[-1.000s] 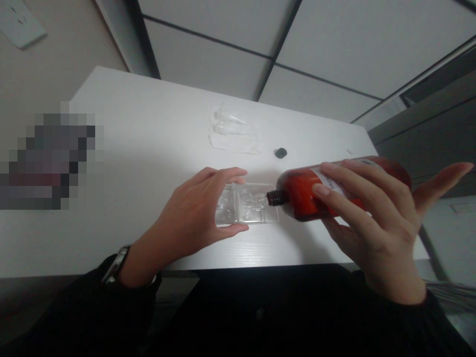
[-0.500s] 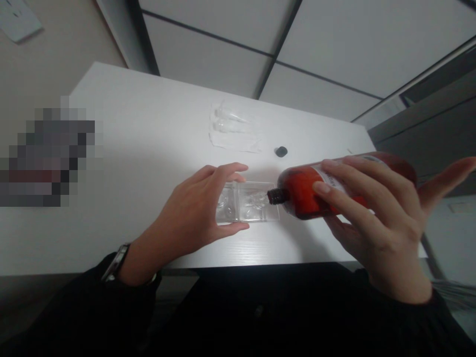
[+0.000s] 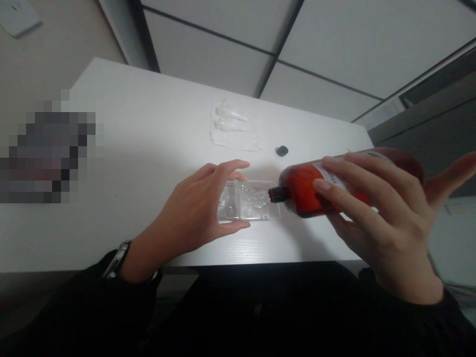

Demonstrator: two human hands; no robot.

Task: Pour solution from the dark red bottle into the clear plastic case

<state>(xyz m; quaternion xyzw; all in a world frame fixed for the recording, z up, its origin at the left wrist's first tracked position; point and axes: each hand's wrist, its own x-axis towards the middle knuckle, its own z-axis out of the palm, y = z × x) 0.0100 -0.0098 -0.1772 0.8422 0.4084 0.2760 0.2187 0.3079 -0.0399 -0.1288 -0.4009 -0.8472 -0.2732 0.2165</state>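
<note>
Head view, forward & down. L grip [image 3: 189, 213] clenched on a clear rectangular plastic tray w/ moulded hollows [image 3: 256, 204]: fingers [image 3: 232, 168] over far edge, thumb along near edge. Tray low on the white table [image 3: 148, 124], about mid-width, nearer the near edge than the far one. R grip [image 3: 390, 228] grasping a fat amber-red bottle w/ white label [image 3: 305, 188], bottle tipped nearly on its side, base up to the R. Dark ribbed open neck [image 3: 278, 195] pointing L, tip over tray's R end, no contact visible. Any flow from neck: can't tell.

Farther on table, a flat clear plastic sleeve w/ small clear conical tubes [image 3: 236, 130]; to its R, a small dark round cap [image 3: 282, 150], well apart from sleeve & just beyond bottle neck. Black sleeves [image 3: 85, 307] on both forearms, wristwatch [image 3: 118, 259] on L wrist. L of tray, pixelated patch [image 3: 48, 153], too blurred to tell. Beyond table, beige wall w/ white plate [image 3: 18, 15], pale ceiling panels w/ dark frames [image 3: 334, 44]; dark grey partition [image 3: 420, 109] at R.
</note>
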